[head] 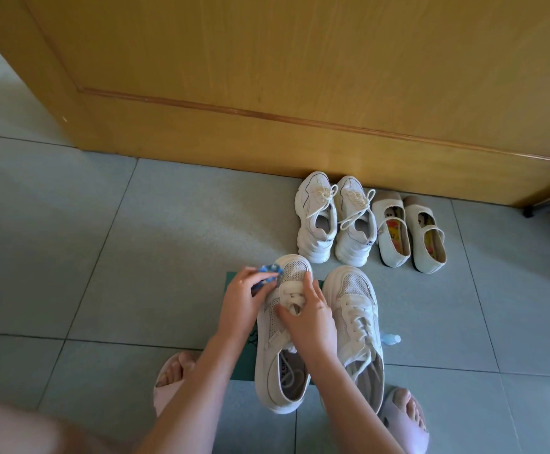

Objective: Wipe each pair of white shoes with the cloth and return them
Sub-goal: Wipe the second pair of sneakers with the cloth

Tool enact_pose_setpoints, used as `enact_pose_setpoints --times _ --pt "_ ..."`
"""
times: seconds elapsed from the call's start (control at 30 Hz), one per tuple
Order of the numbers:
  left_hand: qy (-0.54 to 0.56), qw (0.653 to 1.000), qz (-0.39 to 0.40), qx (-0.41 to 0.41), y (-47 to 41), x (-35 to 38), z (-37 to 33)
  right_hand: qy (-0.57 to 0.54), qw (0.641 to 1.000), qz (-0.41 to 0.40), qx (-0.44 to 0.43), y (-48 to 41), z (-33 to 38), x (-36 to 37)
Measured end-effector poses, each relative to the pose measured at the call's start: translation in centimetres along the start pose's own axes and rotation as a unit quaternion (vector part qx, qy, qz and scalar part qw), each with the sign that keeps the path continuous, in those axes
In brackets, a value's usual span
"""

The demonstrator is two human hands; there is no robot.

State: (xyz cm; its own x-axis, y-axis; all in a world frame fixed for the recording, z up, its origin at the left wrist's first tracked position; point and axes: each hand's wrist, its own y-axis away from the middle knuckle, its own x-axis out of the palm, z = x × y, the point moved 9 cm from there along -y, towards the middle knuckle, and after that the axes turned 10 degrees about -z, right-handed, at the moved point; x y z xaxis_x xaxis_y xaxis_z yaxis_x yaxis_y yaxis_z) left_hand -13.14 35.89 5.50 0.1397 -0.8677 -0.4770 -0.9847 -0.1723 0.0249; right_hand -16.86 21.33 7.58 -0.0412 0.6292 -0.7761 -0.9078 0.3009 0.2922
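Feet: toes in pink slippers (172,385) right at the bottom, just below both wrists
Left hand: left hand (242,298) curled around a bunched blue cloth (268,273), pressing it on the toe side of the mesh sneaker (282,339)
Right hand: right hand (311,317) fingers spread over the laces, clamping that same sneaker so it doesn't slide
Its partner: second mesh sneaker (357,322) sits just right of the right hand, touching or nearly, both on a green mat (236,278)
Bottle: small clear bottle (390,339) peeking out past that shoe, farther right
Waiting row: chunky laced sneakers (331,217) and strap flats (409,231) well beyond the fingertips, lined up at the wooden door (300,77)
Progress: looks like pair one mid-wipe; can't tell if the far pairs are done, so I'd guess plenty left, plus putting this pair back
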Motion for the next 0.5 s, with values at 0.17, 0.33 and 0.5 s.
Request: enact_pose_setpoints --times 0.17,0.33,0.5 --pt "0.012 1.0 -0.002 -0.025 1.6 -0.8 1.0 0.006 1.0 -0.001 -0.005 0.3 0.2 -0.2" --pt "-0.026 0.999 -0.025 -0.025 -1.0 -1.6 0.1 -0.009 0.999 0.0 0.035 0.4 -0.4 -0.3" --pt "-0.091 0.989 0.065 0.099 -6.2 2.1 -7.7 -0.035 0.998 -0.009 0.056 0.6 -1.1 -0.2"
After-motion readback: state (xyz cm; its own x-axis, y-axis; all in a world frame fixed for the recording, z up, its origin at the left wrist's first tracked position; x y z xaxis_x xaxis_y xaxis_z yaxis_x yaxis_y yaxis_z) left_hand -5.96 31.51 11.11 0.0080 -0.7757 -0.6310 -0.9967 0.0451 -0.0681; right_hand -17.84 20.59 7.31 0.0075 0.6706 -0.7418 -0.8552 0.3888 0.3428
